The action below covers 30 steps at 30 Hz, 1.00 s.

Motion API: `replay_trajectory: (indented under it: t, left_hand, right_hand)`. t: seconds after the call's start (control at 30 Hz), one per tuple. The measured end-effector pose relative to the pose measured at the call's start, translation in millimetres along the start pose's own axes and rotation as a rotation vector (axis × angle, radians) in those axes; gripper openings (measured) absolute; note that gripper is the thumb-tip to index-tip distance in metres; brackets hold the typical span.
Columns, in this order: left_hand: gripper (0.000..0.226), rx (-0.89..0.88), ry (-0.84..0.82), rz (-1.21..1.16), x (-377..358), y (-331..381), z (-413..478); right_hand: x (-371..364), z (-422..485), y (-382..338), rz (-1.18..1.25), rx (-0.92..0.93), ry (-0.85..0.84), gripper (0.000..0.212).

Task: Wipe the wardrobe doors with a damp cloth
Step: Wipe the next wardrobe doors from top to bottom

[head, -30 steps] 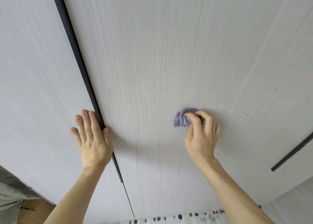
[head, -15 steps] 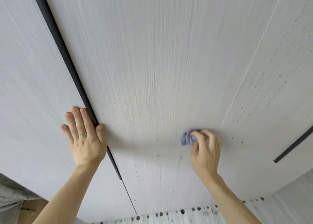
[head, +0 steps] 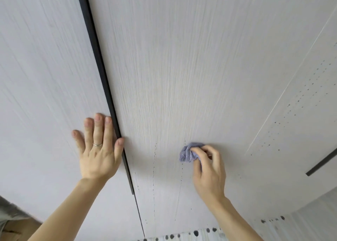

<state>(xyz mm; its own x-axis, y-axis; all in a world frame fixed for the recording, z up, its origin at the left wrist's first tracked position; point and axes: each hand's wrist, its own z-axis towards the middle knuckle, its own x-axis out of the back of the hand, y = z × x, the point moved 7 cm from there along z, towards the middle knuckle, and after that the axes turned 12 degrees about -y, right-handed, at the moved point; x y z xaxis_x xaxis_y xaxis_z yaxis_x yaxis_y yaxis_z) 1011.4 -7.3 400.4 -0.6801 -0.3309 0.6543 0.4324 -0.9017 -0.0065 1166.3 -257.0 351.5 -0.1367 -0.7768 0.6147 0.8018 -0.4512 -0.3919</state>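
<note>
Wiping has carried the cloth [head: 187,153] lower and leftward over the last second, away from the right side of the middle door [head: 173,67] and toward the black strip [head: 96,54]. It now sits low and right of centre in the frame, pressed on that door. The right hand [head: 209,169] is clamped on the bunched purple cloth, with fingers and thumb curled round it.

The left hand [head: 98,149] stays spread flat on the left door [head: 36,76]. Its fingers are straight and apart, its thumb reaches across the strip, and it holds nothing.

Thin dark drip trails [head: 155,149] run down the middle door just left of and below the cloth, and more specks dot the right door [head: 300,104]. The stroke looks to be heading for those trails, and the lower part of this door and the speckled right door probably still need wiping.
</note>
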Motion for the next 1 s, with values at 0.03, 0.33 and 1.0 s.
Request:
replay_trajectory:
  t: [0.03,0.33,1.0]
  left_hand:
    - [0.064,0.006,0.019,0.000,-3,0,-1]
    - [0.063,0.055,0.211,0.095,-6,1,-2]
    - [0.059,0.069,0.269,0.056,-90,-1,-106]
  right_hand:
    - [7,7,-5,0.021,0.015,0.034,0.038]
    - [42,74,-47,-0.016,0.271,0.377,0.038]
    - [-45,-6,-44,-0.119,0.482,0.539,0.038]
